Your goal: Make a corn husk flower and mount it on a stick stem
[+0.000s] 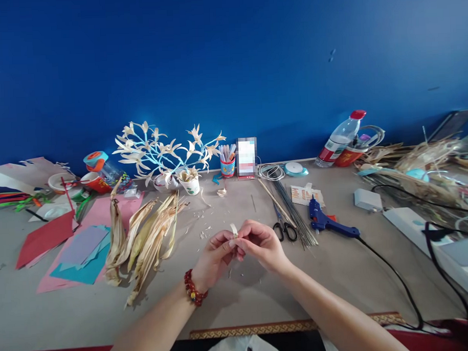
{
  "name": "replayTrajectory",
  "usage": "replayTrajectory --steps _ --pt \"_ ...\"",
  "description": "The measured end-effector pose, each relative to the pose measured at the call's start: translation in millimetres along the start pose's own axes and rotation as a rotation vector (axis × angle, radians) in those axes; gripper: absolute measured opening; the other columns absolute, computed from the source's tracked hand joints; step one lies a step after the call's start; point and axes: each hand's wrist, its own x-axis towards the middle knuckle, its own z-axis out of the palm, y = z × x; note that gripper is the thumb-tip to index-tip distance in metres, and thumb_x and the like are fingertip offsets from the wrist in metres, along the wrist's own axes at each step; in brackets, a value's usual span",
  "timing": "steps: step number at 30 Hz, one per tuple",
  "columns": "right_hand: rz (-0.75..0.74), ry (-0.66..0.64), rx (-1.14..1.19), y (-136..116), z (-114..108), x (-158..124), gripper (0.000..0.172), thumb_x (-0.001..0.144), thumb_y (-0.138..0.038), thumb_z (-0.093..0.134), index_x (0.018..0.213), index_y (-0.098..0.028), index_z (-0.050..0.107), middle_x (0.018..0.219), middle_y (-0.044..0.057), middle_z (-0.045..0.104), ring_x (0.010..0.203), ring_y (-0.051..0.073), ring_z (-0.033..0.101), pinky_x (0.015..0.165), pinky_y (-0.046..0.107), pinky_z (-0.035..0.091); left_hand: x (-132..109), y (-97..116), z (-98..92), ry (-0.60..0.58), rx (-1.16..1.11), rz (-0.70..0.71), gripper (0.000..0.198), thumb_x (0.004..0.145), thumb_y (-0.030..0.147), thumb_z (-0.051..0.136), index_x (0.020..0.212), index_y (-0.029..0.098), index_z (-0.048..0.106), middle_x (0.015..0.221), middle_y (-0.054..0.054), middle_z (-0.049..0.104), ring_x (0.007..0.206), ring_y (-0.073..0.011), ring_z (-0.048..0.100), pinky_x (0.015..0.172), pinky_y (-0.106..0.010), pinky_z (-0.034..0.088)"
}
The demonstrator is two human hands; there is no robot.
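Low over the middle of the table, my left hand [217,250] and my right hand [261,243] meet at the fingertips. Both are closed in a pinch around a small pale strip of corn husk [234,229], whose upper end sticks up between them. Fingers cover its lower part. Pale scraps lie on the tabletop just beyond my left hand. Dried corn husks [147,235] are heaped to the left. Black-handled scissors [285,231] and a bundle of thin wires [294,209] lie past my right hand.
Husk flowers on blue stems stand in a white cup [190,184]. A blue glue gun [330,221] trails its cord at right, near a power strip [432,245]. Coloured paper [83,247] lies left. A phone [247,159] and a tilted bottle [340,138] are near the blue wall.
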Motion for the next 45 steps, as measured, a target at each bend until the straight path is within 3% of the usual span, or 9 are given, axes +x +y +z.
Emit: replayTrajectory --steps 5,15,20,23,28,31,33,37,45 --pt "-0.104 0.078 -0.275 4 -3 0 0.016 0.083 -0.033 0.076 0.078 -0.019 0.070 0.069 0.000 0.060 0.056 0.013 0.058 0.054 0.026 0.049 -1 0 6.8 0.104 0.125 0.151 0.017 0.081 0.031 0.077 0.080 0.017 0.069 0.072 0.000 0.070 0.068 -0.0117 0.062 0.072 -0.025 0.047" --pt "0.152 -0.010 0.131 0 3 3 0.026 0.080 -0.037 0.079 0.076 -0.017 0.062 0.060 -0.003 0.061 0.051 0.012 0.060 0.051 0.024 0.045 -3 2 6.6 0.061 0.033 0.034 0.022 0.080 0.033 0.078 0.077 0.015 0.065 0.066 0.000 0.065 0.068 -0.0122 0.060 0.063 -0.023 0.044" --pt "0.181 -0.011 0.092 2 4 6 0.029 0.080 -0.040 0.078 0.080 -0.017 0.059 0.059 -0.003 0.063 0.051 0.011 0.061 0.053 0.023 0.042 -1 0 2.5 0.073 0.031 0.021 0.022 0.080 0.032 0.078 0.077 0.015 0.065 0.064 0.001 0.063 0.066 -0.0116 0.058 0.064 -0.023 0.043" --pt "0.142 -0.048 -0.129 -11 -3 9 0.028 0.086 -0.043 0.071 0.093 -0.017 0.061 0.069 -0.001 0.065 0.056 0.012 0.061 0.053 0.023 0.043 0 1 -0.7 0.093 0.062 0.044 0.022 0.079 0.033 0.078 0.077 0.015 0.065 0.066 0.000 0.064 0.066 -0.0115 0.057 0.065 -0.023 0.043" --pt "0.018 -0.097 -0.969 -54 -69 -3 0.027 0.090 -0.035 0.062 0.114 -0.022 0.065 0.114 0.008 0.067 0.085 0.018 0.065 0.073 0.030 0.051 2 5 -6.3 0.126 0.108 0.107 0.022 0.082 0.032 0.076 0.075 0.016 0.062 0.067 0.001 0.061 0.066 -0.0110 0.052 0.068 -0.025 0.042" --pt "0.061 0.213 -1.497 -66 -131 -27 0.039 0.084 -0.021 0.060 0.122 -0.022 0.062 0.126 0.012 0.064 0.107 0.028 0.062 0.091 0.039 0.048 3 5 -9.0 0.140 0.102 0.127 0.022 0.081 0.033 0.075 0.076 0.018 0.061 0.068 0.001 0.060 0.065 -0.0111 0.052 0.068 -0.026 0.042" --pt "0.264 0.337 -1.734 -65 -169 -43 0.052 0.075 -0.017 0.063 0.126 -0.020 0.059 0.130 0.015 0.062 0.113 0.033 0.059 0.094 0.043 0.045 4 5 -9.8 0.139 0.102 0.138 0.022 0.082 0.034 0.074 0.078 0.018 0.061 0.069 0.001 0.060 0.065 -0.0113 0.051 0.068 -0.027 0.042" --pt "0.381 0.262 -1.833 -58 -209 -58 0.047 0.076 -0.018 0.058 0.124 -0.017 0.058 0.120 0.012 0.066 0.110 0.031 0.061 0.089 0.037 0.045 5 4 -8.8 0.124 0.125 0.154 0.023 0.083 0.036 0.074 0.078 0.018 0.061 0.069 0.001 0.060 0.066 -0.0117 0.051 0.068 -0.027 0.042" --pt "0.331 0.184 -1.839 -65 -223 -48 0.039 0.080 -0.020 0.055 0.118 -0.016 0.062 0.106 0.012 0.069 0.081 0.024 0.067 0.063 0.029 0.042 4 8 -6.3 0.159 0.132 0.162 0.026 0.080 0.037 0.076 0.076 0.018 0.060 0.069 0.001 0.060 0.066 -0.0112 0.051 0.066 -0.026 0.041"
